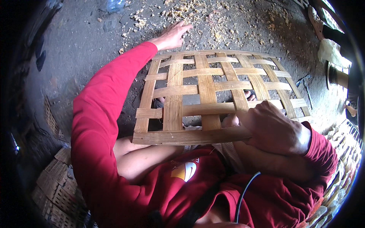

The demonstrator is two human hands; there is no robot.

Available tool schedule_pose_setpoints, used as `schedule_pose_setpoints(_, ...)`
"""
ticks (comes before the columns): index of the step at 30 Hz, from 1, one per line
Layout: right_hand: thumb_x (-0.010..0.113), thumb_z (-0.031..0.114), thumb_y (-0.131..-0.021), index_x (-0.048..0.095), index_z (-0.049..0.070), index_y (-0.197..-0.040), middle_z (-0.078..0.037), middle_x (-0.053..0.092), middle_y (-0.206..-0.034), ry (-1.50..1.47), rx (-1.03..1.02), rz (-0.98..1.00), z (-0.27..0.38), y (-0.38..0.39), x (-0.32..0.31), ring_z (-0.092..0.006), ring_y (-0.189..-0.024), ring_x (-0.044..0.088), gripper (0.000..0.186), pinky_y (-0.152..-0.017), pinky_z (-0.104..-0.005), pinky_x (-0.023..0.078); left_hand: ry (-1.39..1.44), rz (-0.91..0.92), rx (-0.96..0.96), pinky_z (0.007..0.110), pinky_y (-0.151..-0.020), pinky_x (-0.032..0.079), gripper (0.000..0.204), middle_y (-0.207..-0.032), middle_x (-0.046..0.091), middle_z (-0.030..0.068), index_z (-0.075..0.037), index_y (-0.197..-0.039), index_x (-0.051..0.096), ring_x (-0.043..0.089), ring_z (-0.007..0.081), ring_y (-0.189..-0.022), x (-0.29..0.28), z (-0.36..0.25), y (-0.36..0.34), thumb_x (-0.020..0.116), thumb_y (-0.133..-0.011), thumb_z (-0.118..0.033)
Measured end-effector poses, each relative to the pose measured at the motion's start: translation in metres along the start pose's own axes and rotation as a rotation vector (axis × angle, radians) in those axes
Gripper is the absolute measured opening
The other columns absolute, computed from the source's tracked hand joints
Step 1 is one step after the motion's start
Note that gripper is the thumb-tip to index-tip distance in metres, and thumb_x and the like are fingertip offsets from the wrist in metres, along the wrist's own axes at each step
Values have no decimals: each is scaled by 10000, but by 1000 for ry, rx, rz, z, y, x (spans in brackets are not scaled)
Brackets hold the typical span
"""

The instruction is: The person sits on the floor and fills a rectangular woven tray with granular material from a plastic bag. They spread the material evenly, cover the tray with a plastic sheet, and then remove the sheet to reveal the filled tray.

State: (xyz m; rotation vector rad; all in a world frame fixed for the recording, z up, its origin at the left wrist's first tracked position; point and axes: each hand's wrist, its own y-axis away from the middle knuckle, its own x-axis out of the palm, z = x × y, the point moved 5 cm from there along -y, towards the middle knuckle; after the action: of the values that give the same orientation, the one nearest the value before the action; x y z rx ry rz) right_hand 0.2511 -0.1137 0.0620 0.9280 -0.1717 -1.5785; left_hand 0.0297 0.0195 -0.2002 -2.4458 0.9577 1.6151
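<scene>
Across my lap lies a woven bamboo panel [173, 79], made of flat strips crossing with square gaps. My right hand [275, 127] is closed round its near right edge, thumb on top. Beyond the panel's far left corner my left hand [173, 37] reaches out low over the floor. Its fingers point to the right and look apart, with nothing visible in them. Close by it are yellowish crumbly bits [218, 32], scattered on the dark ground. My crossed bare legs show beneath the panel, partly hidden by its strips.
Woven bamboo pieces [57, 190] are stacked at the lower left. At the right, pale stacked material [342, 159] stands beside my elbow. Another person's foot [315, 21] and a whitish bag [332, 53] are at the upper right. A clear plastic item [115, 5] lies far off.
</scene>
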Motion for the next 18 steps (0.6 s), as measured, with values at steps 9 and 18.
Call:
schedule_pose_setpoints(9, 703, 191, -723, 577, 24, -897, -153, 609, -698, 133, -57, -32, 1, 3, 6, -372, -708, 615, 272, -671, -473, 462, 359, 57, 212, 394, -988, 439, 368, -1171, 522, 79, -190, -1355, 560, 514, 223, -1084, 70, -82, -35, 509, -991, -191)
schedule_pose_setpoints(18, 641, 51, -705, 590, 5, -821, -180, 622, -716, 1, 18, -41, 3, 1, 3, -394, -762, 629, 135, -675, -465, 486, 42, -107, 448, 368, -877, 469, 213, -928, 528, 1, -111, -748, 669, 498, 171, -923, 47, -73, -35, 737, -830, -295)
